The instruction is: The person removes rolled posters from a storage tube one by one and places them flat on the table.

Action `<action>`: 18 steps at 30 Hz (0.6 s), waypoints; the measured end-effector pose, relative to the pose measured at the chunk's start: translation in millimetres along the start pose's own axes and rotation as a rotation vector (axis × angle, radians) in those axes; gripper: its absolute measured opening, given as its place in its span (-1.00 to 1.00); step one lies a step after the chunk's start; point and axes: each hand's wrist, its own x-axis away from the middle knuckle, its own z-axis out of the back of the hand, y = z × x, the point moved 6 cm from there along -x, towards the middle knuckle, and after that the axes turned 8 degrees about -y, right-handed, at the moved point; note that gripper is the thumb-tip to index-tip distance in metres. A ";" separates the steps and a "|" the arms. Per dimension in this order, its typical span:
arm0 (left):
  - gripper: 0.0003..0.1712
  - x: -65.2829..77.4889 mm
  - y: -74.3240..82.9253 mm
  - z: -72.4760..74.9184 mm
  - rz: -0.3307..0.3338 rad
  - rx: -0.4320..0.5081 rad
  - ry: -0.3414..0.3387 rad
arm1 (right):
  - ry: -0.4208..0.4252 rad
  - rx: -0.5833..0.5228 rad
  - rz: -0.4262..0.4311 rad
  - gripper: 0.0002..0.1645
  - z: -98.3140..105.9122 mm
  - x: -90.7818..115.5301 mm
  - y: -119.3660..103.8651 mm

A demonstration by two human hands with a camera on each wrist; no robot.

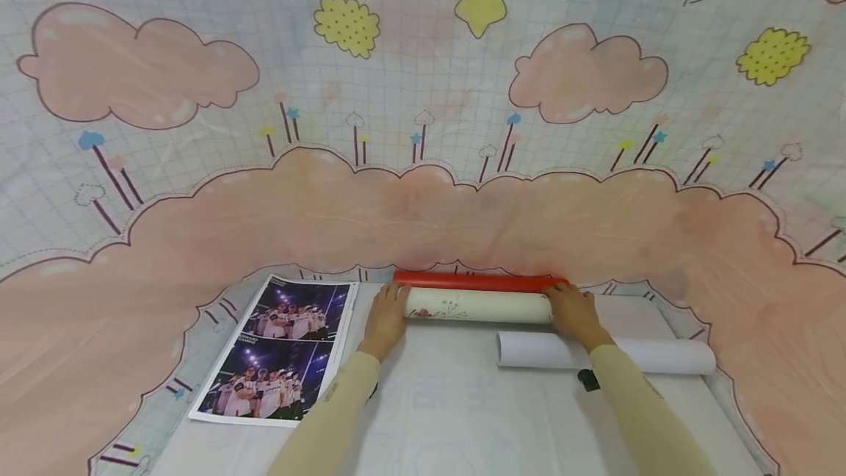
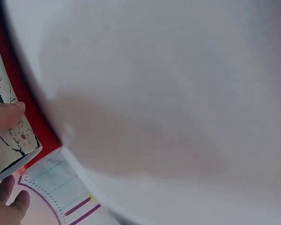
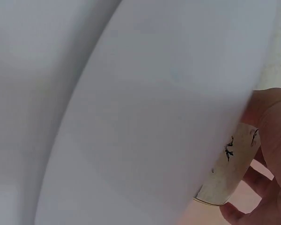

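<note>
A cream paper roll (image 1: 485, 307) printed with plum-blossom branches lies crosswise at the far side of the table. My left hand (image 1: 386, 320) grips its left end; in the left wrist view the thumb (image 2: 8, 116) presses on the printed face and the fingers curl about the open end. At the other end my right hand (image 1: 578, 316) holds the roll, with fingers bent round it in the right wrist view. Just behind it runs a red roll (image 1: 479, 282), partly covered by the cream one and by my fingertips.
A white paper roll (image 1: 667, 355) lies at the right, passing under my right forearm, with a small black object (image 1: 587, 380) in front of it. On the left is a sheet with two group photos (image 1: 277, 351). A cloud-patterned cloth (image 1: 423, 211) rises behind the table.
</note>
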 end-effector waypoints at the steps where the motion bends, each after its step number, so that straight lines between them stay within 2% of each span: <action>1: -0.22 -0.9 1.0 1.8 -0.001 0.005 0.007 | 0.012 0.000 0.002 -0.35 3.9 1.4 0.4; 6: -0.17 1.9 3.7 9.2 -0.012 -0.006 0.002 | 0.044 -0.001 0.002 -0.30 15.3 9.2 0.0; 13: -0.16 13.2 12.5 24.6 -0.062 -0.023 0.007 | 0.143 -0.003 0.061 -0.23 26.6 29.0 -3.3; 18: -0.18 23.8 19.0 34.9 -0.100 -0.060 0.032 | 0.173 -0.011 0.076 -0.24 30.8 44.8 -4.8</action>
